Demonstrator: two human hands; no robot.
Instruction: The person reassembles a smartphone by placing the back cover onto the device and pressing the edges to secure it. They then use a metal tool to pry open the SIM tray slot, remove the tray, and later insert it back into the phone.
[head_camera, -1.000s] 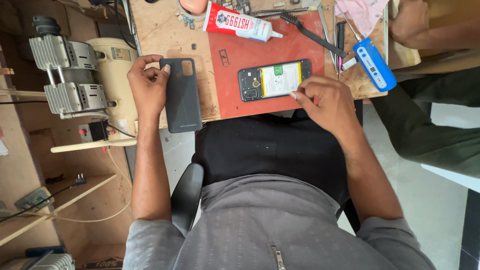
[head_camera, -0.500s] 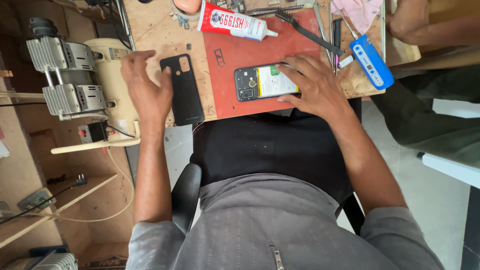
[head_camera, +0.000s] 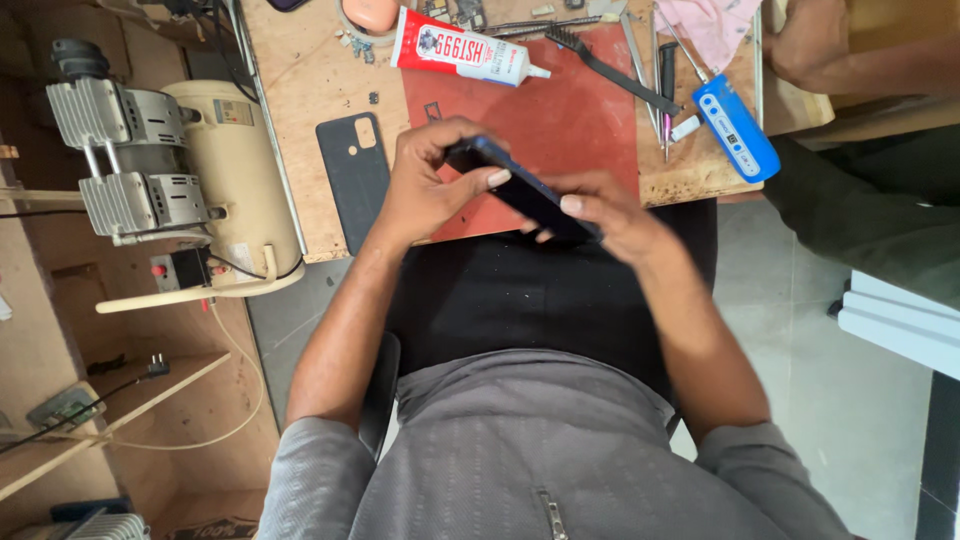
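Observation:
Both my hands hold a dark phone body (head_camera: 520, 190) tilted on edge above the red mat (head_camera: 580, 120), near the bench's front edge. My left hand (head_camera: 425, 185) grips its upper end with the thumb along the side. My right hand (head_camera: 605, 215) grips the lower end. The phone's black back cover (head_camera: 355, 175) lies flat on the wooden bench (head_camera: 300, 90), just left of my left hand, untouched.
A red and white glue tube (head_camera: 455, 50), a black brush (head_camera: 605, 65), tweezers and a blue tool (head_camera: 735, 125) lie at the back of the mat. A cream compressor (head_camera: 190, 170) stands left of the bench. Another person's arm (head_camera: 850, 50) rests at the top right.
The phone lay flat on the red mat under my right hand; now both hands have lifted it on edge. My left hand left the back cover, which stays on the bench.

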